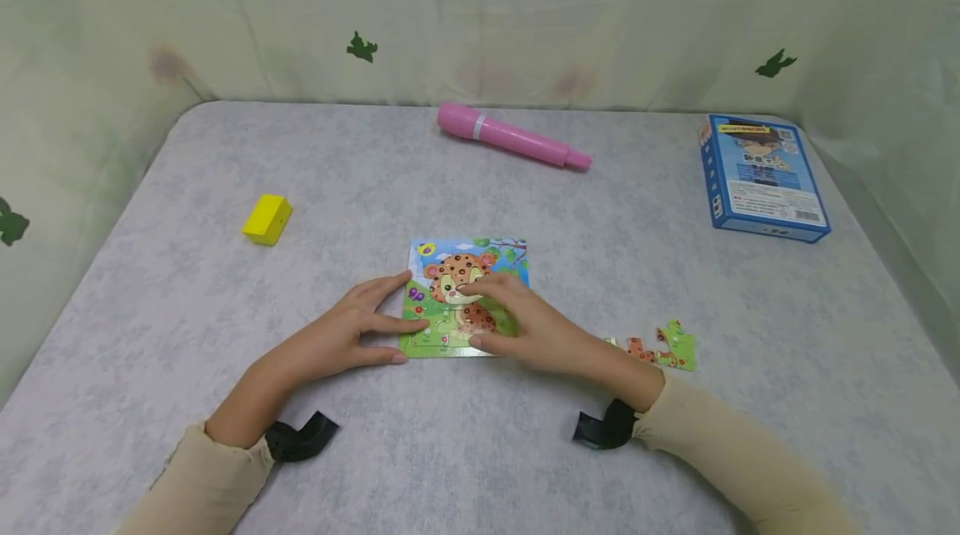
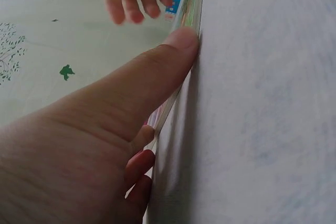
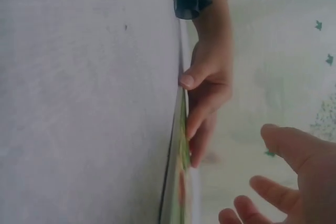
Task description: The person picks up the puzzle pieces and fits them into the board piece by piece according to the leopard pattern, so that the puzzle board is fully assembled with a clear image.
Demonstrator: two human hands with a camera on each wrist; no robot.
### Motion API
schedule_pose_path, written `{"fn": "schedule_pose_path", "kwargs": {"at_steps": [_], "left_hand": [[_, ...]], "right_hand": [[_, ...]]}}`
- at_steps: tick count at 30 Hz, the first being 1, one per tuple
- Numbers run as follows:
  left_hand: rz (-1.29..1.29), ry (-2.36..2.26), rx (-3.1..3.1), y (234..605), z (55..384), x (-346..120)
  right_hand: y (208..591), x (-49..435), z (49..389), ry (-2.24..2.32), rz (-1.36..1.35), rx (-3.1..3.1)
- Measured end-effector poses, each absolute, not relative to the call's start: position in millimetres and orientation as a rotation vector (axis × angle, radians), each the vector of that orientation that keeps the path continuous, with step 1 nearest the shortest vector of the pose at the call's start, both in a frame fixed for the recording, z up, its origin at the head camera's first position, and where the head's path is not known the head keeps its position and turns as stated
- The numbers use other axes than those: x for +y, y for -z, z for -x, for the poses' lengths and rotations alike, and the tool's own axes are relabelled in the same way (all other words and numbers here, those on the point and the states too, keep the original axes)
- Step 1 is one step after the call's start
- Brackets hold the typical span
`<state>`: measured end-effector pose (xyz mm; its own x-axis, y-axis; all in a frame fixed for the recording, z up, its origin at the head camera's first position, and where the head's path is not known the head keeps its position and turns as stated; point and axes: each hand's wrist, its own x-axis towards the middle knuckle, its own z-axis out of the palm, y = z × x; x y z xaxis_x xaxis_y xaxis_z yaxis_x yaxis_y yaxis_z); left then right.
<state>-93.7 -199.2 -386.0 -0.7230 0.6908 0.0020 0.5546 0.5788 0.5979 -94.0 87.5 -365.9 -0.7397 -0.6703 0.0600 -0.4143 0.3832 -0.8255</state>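
A square jigsaw puzzle (image 1: pixel 459 268) with a spotted cartoon leopard lies flat on the table in the head view. My left hand (image 1: pixel 339 335) rests at its left side, the fingers spread and nearly straight; the thumb (image 2: pixel 184 39) touches the puzzle's edge in the left wrist view. Above the puzzle's right half hovers my right hand (image 1: pixel 531 328), fingers and thumb apart and nothing visible between them; the right wrist view shows this hand (image 3: pixel 294 177) raised off the puzzle. Loose puzzle pieces (image 1: pixel 678 347) lie right of the puzzle, partly hidden by my right forearm.
A yellow block (image 1: pixel 267 220) sits at the left of the table (image 1: pixel 360 177). A pink microphone-shaped object (image 1: pixel 517 139) lies along the back. At the back right is a blue box (image 1: pixel 765 177). A pale curtain (image 1: pixel 487 18) with green leaf shapes hangs behind the table.
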Motion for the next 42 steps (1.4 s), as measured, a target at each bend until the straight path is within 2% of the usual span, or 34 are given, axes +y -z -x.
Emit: {"fn": "schedule_pose_path", "kwargs": {"at_steps": [8,12,20,27,42], "left_hand": [[-1.014,-0.838,2.575,385.7,93.7,-198.7],[-1.014,-0.836,2.576,385.0,93.7,-198.3],[-1.042,-0.871,2.589,386.5,93.9,-198.7],[-1.032,-0.868,2.594,386.4,93.0,-199.1],[-1.024,-0.872,2.599,386.1,93.0,-197.1]], "right_hand": [[348.8,146.0,75.2,1.416,0.929,2.544],[347.2,173.8,62.9,1.384,0.816,2.652],[365.6,211.7,48.9,1.213,0.705,2.756],[376.7,229.6,48.3,1.025,0.583,2.719],[379.0,233.3,47.8,0.837,0.782,2.761]]}}
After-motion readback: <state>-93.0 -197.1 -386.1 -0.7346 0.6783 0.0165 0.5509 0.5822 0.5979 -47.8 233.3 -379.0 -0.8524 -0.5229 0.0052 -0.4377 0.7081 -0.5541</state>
